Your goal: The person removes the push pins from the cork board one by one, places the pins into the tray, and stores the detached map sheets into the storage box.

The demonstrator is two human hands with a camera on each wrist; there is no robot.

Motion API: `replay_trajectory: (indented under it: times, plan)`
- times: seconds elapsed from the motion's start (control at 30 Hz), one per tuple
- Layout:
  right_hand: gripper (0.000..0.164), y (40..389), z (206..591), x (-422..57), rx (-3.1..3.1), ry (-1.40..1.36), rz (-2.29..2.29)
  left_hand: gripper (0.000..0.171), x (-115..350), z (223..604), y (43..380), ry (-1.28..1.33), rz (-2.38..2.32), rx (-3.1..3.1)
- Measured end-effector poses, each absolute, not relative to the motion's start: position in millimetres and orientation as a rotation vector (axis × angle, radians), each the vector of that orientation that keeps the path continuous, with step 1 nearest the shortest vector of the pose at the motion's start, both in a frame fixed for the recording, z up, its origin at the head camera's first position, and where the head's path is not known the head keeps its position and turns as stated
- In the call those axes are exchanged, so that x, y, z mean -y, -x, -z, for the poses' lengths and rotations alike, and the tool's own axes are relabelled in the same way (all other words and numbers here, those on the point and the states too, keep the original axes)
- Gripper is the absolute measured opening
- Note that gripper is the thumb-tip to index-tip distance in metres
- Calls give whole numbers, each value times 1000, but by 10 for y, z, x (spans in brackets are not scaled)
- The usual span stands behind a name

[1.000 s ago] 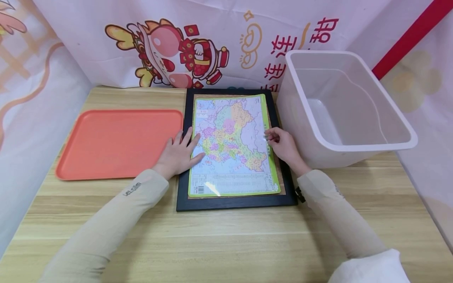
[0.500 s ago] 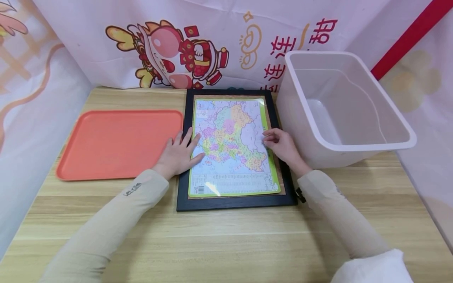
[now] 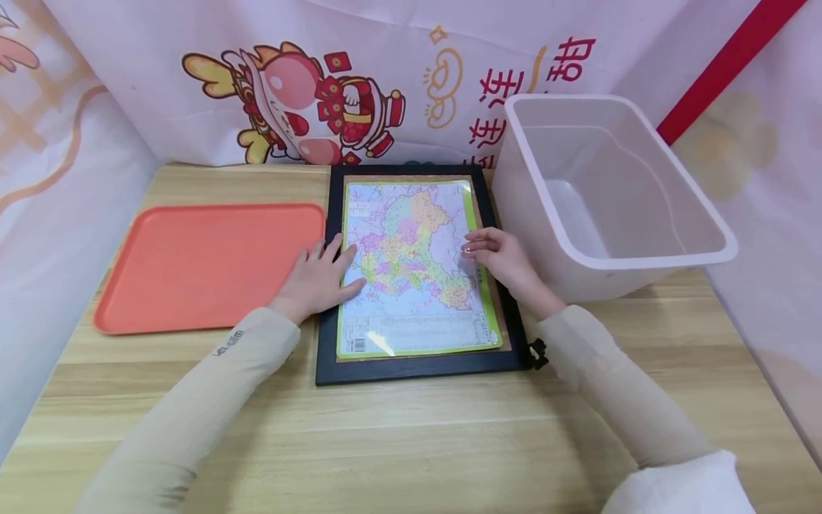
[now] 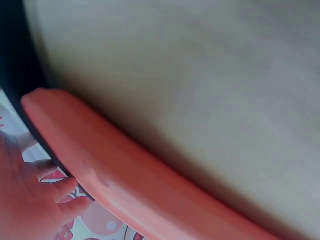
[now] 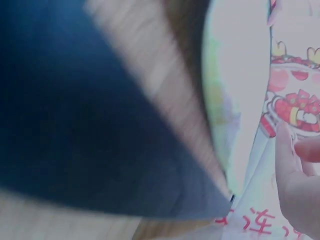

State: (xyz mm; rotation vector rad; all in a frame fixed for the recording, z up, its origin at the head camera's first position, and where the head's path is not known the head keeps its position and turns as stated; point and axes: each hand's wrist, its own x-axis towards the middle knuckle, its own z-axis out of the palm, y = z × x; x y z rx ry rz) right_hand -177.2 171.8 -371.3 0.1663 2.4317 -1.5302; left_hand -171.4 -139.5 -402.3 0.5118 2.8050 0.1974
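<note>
A laminated map (image 3: 411, 335) with a green border lies over a brown board in a black frame (image 3: 411, 369). My left hand (image 3: 315, 282) rests with spread fingers across the frame's left side and the map's left edge. Over the map's right edge, my right hand (image 3: 507, 264) pinches a tiny pale thing (image 3: 467, 250) between thumb and fingertips, its kind too small to tell. In the right wrist view the map's edge (image 5: 220, 95) bows up off the brown board (image 5: 150, 75), while the right hand's thumb and finger meet at the far right.
An orange tray (image 3: 212, 268) lies left of the frame, close against it. On the right a deep white plastic bin (image 3: 533, 235) stands beside the frame's right side. A printed cloth (image 3: 398, 43) hangs behind the wooden table (image 3: 398, 442).
My right hand has shifted slightly left over the map. The map's far right corner has come down closer to the board. My left hand stays in place; the head view has moved a little.
</note>
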Motion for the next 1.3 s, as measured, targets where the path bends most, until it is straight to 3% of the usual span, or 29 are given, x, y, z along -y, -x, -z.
replay_trajectory:
  times: [0.27, 0.53, 0.97, 1.3]
  plan:
    - [34, 1715, 3598, -1540, -2271, -142, 1647, 56, 1537, 3851, 1748, -514, -220, -2930]
    - [33, 1656, 3556, -1405, -2200, -92, 1684, 46, 2029, 3739, 1830, -398, -194, -3100]
    - [35, 1641, 3580, -1247, -2112, -65, 1736, 46, 3034, 3817, 1719, -58, -104, -3136]
    - [36, 1603, 3581, -1163, -2050, -75, 1772, 54, 3480, 3863, 1559, 147, -145, -2995]
